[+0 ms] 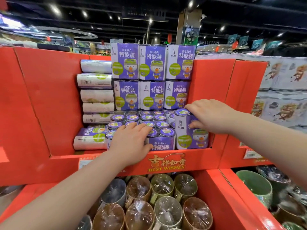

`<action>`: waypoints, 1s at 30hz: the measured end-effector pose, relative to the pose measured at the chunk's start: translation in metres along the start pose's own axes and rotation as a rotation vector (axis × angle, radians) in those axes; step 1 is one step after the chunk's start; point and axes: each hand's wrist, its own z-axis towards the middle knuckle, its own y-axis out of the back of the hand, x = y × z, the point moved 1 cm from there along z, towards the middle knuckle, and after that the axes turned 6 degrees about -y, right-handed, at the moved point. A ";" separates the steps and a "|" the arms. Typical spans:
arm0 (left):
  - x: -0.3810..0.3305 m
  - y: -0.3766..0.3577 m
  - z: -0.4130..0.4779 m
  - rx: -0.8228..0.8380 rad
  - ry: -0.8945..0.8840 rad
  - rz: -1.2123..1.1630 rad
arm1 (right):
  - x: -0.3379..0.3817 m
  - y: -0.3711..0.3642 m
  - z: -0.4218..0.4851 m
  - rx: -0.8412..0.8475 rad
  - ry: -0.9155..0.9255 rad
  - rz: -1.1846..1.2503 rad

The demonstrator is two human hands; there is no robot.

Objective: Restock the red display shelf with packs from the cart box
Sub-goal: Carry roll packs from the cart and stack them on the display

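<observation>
A shop: a red display shelf [167,161] stacked with purple packs [152,62], wrapped mugs [162,185] below.

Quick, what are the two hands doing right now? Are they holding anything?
Left hand: open, fingers lying flat on the middle purple pack.
Right hand: closed, gripping the right-hand purple pack.

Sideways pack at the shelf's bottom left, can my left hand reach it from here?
Probably yes: the left hand rests on the front pack beside the sideways pack, nothing between.
</observation>
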 end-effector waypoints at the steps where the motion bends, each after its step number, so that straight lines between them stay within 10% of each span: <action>1: 0.001 -0.001 0.000 0.008 0.000 -0.003 | 0.002 0.000 0.001 0.001 0.003 -0.030; 17: 0.001 -0.001 -0.003 -0.021 0.039 -0.030 | -0.003 -0.023 -0.022 -0.182 0.180 -0.090; 30: 0.000 0.002 -0.004 0.034 0.045 -0.009 | 0.029 -0.056 -0.033 0.158 -0.055 0.030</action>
